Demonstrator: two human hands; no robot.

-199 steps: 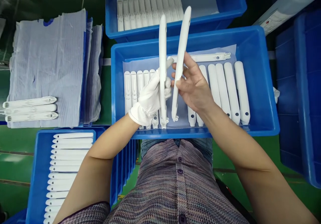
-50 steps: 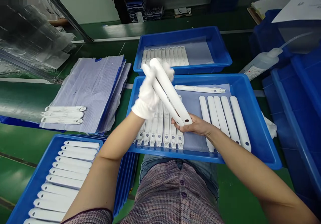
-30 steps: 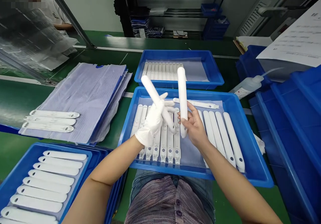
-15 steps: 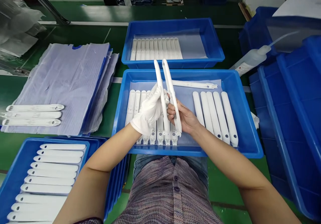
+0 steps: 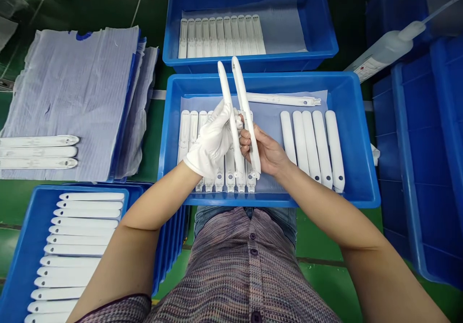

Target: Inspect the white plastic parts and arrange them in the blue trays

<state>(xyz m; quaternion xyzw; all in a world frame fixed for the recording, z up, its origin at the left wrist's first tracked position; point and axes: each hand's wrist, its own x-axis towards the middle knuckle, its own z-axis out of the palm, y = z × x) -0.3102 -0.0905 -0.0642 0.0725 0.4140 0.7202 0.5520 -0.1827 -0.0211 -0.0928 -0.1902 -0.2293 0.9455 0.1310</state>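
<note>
"What were the hands doing in the head view?"

"The left hand (image 5: 213,142), in a white cloth glove, was closed around a long, slim, white plastic strip (image 5: 231,120). The bare right hand (image 5: 260,149) had its fingers curled around a second long, white plastic strip (image 5: 247,113)."

"How did the two strips stand?"

"Side by side and raised, top ends towards eleven o'clock. Whether the gloved fingertips touched the second one, I couldn't tell."

"And beneath them?"

"A blue, rectangular plastic tray (image 5: 356,161) with a pale sheet inside. At its nine o'clock lay a row of white strips with recessed faces (image 5: 184,134), partly hidden by the glove; at three o'clock, five smooth white strips (image 5: 311,142); at twelve, a crosswise white strip (image 5: 282,99)."

"What was around that tray?"

"At twelve o'clock, another blue tray (image 5: 318,33) held a row of narrow white strips (image 5: 220,37). At ten, three white strips (image 5: 39,151) lay on a stack of pale lavender, ribbed sheets (image 5: 79,81). At eight, a lower blue tray (image 5: 29,245) held a column of smooth white strips (image 5: 79,236). A translucent bottle with a thin spout (image 5: 390,48) leaned at two, near stacked blue bins (image 5: 408,159) at three."
</note>
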